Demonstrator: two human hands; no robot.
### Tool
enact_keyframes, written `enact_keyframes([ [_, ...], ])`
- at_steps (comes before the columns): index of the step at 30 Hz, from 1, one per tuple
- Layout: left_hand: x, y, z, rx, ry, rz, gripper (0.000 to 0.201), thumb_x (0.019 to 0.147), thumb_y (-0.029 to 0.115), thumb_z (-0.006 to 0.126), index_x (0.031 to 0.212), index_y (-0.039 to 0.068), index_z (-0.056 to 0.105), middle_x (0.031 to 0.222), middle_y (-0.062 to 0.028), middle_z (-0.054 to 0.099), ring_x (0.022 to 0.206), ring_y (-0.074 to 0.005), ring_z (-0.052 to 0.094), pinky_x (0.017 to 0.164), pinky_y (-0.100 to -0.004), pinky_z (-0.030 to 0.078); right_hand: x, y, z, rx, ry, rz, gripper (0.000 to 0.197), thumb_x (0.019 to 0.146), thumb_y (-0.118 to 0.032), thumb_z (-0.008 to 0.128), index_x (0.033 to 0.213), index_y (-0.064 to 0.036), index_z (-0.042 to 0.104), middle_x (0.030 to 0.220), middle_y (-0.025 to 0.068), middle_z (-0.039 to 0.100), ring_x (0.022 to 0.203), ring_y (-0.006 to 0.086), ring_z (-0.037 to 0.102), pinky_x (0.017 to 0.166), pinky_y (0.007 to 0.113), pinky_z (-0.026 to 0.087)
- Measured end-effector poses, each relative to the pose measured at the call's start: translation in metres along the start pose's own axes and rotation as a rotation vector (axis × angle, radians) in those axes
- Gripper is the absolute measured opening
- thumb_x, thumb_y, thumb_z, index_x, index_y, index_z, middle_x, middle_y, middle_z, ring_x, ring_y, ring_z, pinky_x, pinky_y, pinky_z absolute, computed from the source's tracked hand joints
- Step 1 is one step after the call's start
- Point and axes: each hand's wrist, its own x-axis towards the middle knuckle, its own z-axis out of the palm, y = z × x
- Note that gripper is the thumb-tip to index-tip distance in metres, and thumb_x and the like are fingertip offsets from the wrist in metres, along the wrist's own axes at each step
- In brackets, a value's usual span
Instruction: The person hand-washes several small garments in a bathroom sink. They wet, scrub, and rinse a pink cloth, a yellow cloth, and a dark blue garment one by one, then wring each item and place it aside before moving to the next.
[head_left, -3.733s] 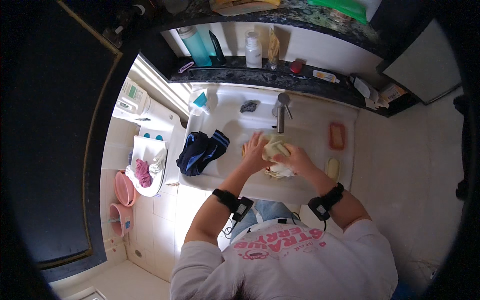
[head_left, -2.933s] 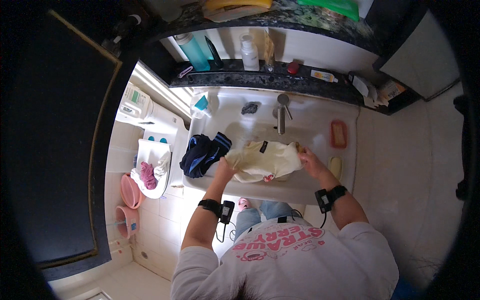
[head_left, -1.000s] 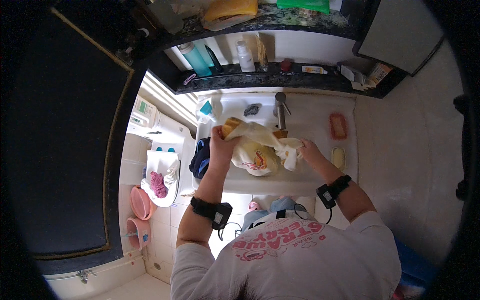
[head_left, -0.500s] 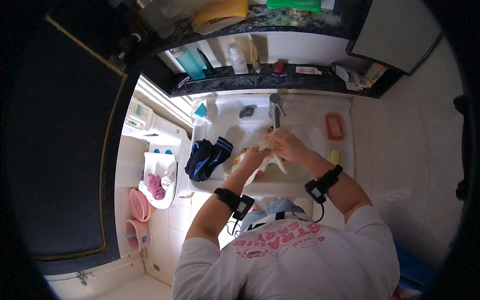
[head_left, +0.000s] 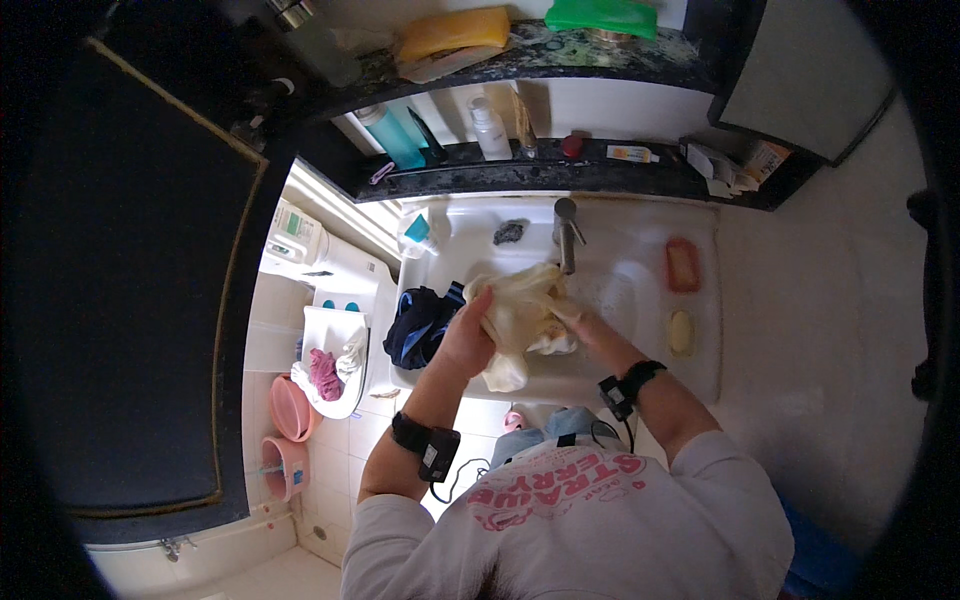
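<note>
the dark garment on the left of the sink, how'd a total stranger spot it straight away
Find the white sink below the black speckled ledge. On its left side, beside the person's left hand, lies a bunched navy garment. Its dark fabric with lighter blue trim sets it apart from the plain cream cloth that hand holds.

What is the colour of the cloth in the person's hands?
The cloth is pale yellow; the head view shows it best.

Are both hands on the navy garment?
No, the left hand and right hand are on the cream cloth, while the navy garment lies to its left.
</note>
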Motion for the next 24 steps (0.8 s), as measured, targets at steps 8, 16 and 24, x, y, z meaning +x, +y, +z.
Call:
enact_keyframes([
  [8,-0.012,0.010,-0.004,-0.074,0.054,-0.064,0.054,0.093,0.038,0.048,0.133,0.004,0.036,0.130,-0.0135,0.046,0.119,-0.0290,0.046,0.104,-0.0414,0.034,-0.030,-0.026,0.005,-0.038,0.083,0.168,0.060,0.091,-0.039,0.052,0.136,-0.0027,0.034,0.132,0.0104,0.042,0.127,0.0194,0.034,0.104,0.033,0.029],
  [16,-0.022,0.025,-0.016,0.076,-0.025,-0.059,0.055,0.092,0.043,0.048,0.129,0.002,0.042,0.123,-0.0125,0.053,0.111,-0.0273,0.052,0.098,-0.0379,0.040,0.017,-0.008,0.037,0.308,-0.219,0.071,0.039,0.093,-0.026,0.051,0.125,-0.0040,0.047,0.115,0.0031,0.055,0.100,0.0149,0.054,0.086,0.028,0.044],
  [24,0.004,0.058,-0.091,1.371,0.476,0.205,0.062,0.088,0.055,0.049,0.100,-0.005,0.061,0.089,-0.0131,0.064,0.083,-0.0221,0.060,0.076,-0.0329,0.046,-0.017,-0.055,0.011,-0.709,0.282,0.038,0.035,0.085,-0.035,0.062,0.100,-0.0041,0.054,0.082,0.0070,0.060,0.072,0.0154,0.052,0.069,0.030,0.044],
])
